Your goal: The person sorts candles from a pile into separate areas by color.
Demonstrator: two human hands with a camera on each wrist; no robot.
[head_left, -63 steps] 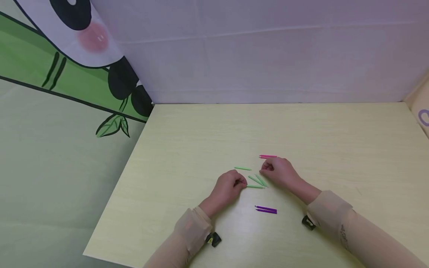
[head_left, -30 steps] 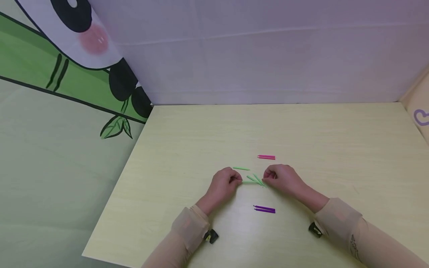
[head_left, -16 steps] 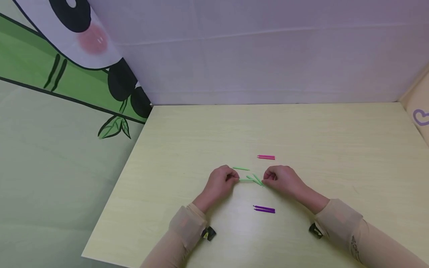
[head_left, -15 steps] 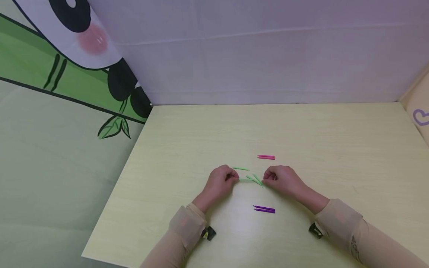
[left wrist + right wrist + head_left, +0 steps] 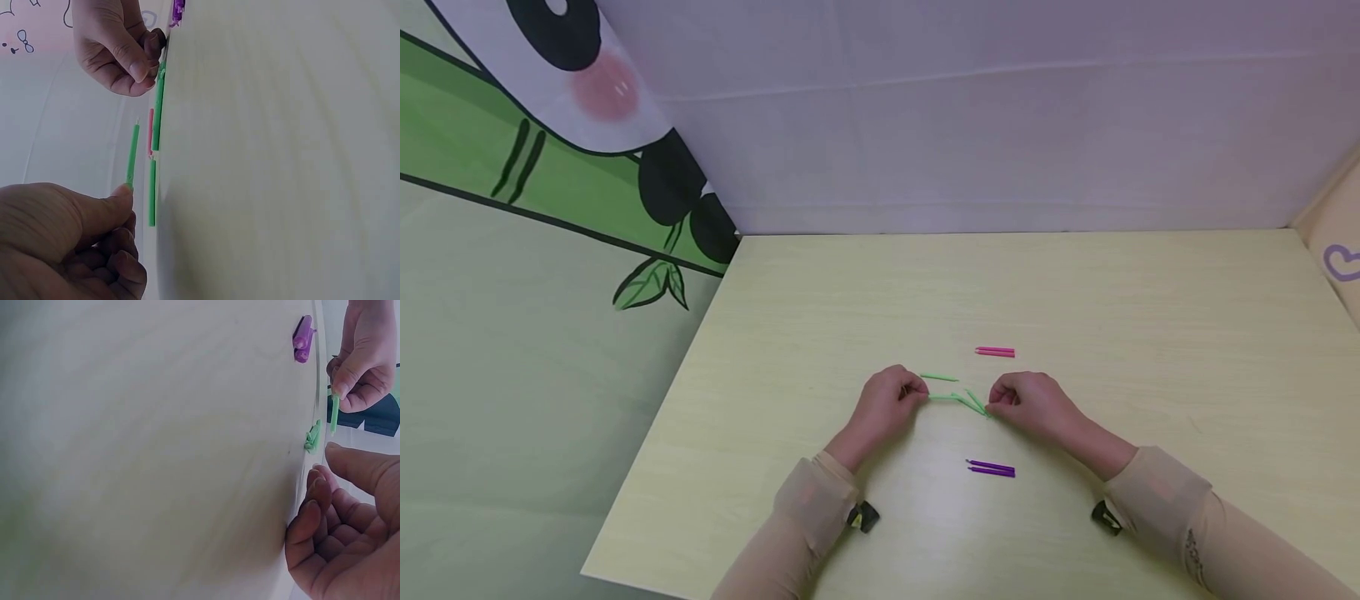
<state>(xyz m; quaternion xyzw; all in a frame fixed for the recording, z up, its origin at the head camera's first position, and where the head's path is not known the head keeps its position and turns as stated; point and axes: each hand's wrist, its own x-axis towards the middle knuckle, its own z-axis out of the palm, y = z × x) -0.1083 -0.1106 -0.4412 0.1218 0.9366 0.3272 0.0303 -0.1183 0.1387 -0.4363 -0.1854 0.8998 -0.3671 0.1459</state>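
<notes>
L hand fingers pinch a green stick, R hand fingers apart nr other green sticks, so prob gathering; next needs careful lining-up imo.

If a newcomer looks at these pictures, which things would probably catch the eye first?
Probably the large cartoon print at the upper left of the head view. Next, out on the pale table, the left hand pinching a green stick, with the right hand opposite. Bright purple sticks lie nearer the person, pink sticks farther away.
</notes>
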